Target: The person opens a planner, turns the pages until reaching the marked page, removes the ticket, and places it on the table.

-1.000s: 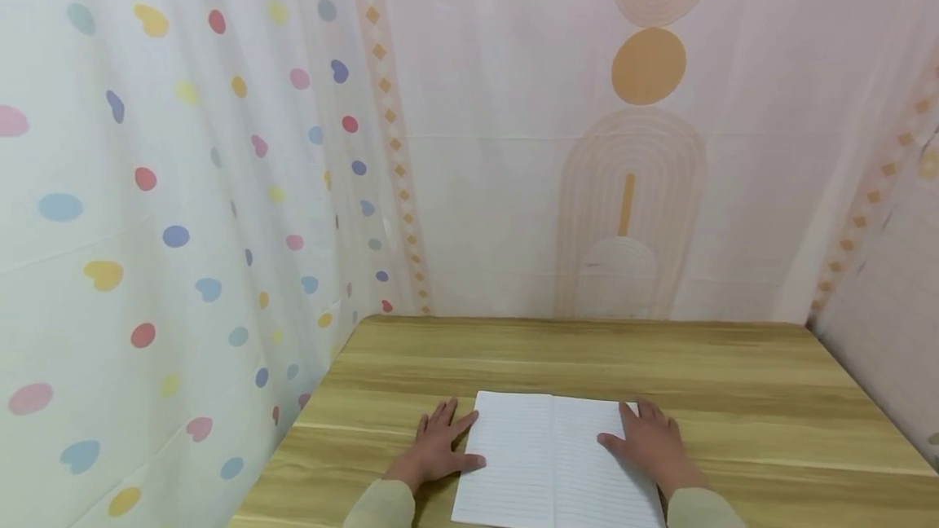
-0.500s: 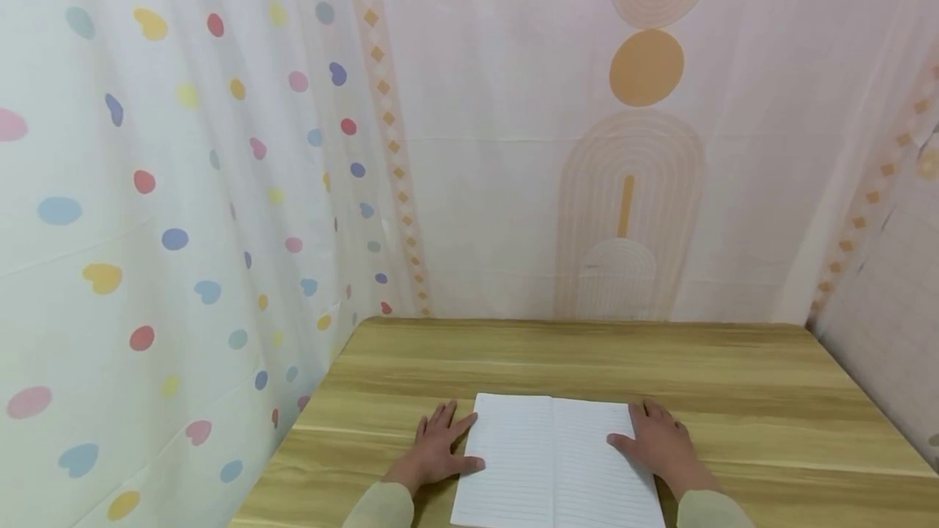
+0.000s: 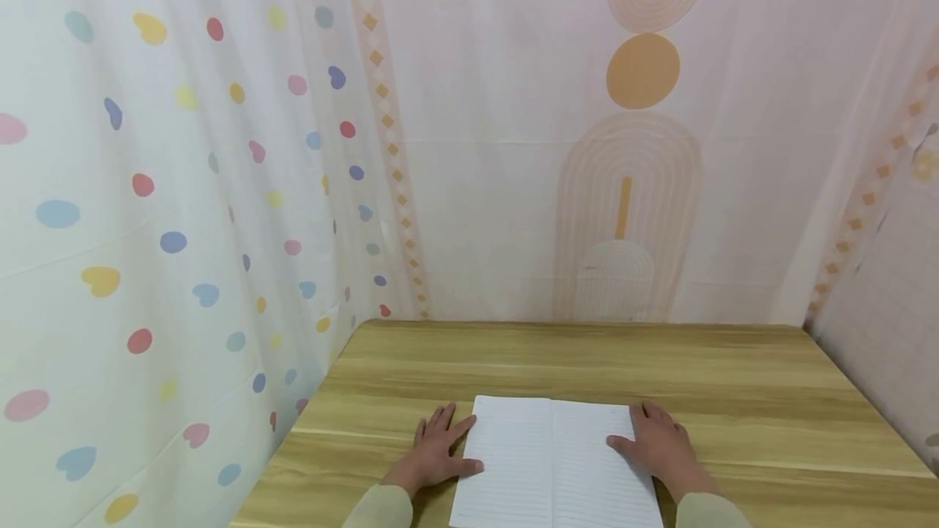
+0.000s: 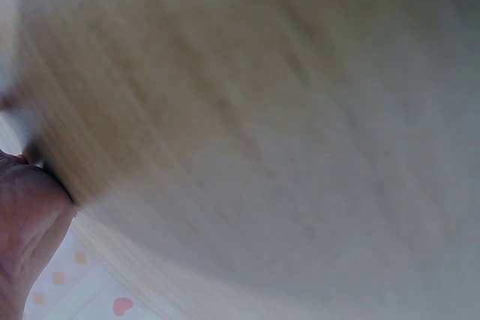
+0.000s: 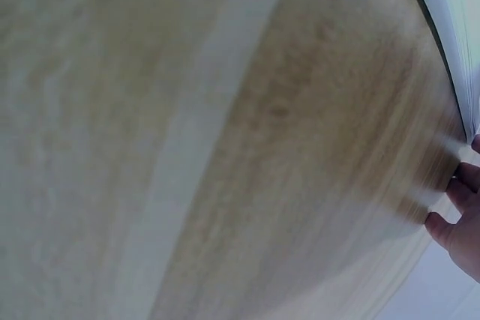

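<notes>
An open notebook with ruled white pages lies flat on the wooden table, its lower edge cut off by the head view. My left hand rests spread at its left edge, thumb over the page margin and the other fingers on the wood. At the right edge my right hand lies with the thumb on the right page and the fingers near the top corner. The right wrist view shows the notebook's page edges beside fingertips. Only part of the left palm shows in the left wrist view.
A dotted curtain hangs along the table's left side. Behind the far edge is a pale curtain with arch shapes, and a light wall surface stands at the right.
My right hand has slid slightly right, drawing its thumb back toward the notebook's right edge. The left hand and the notebook stay in place.
</notes>
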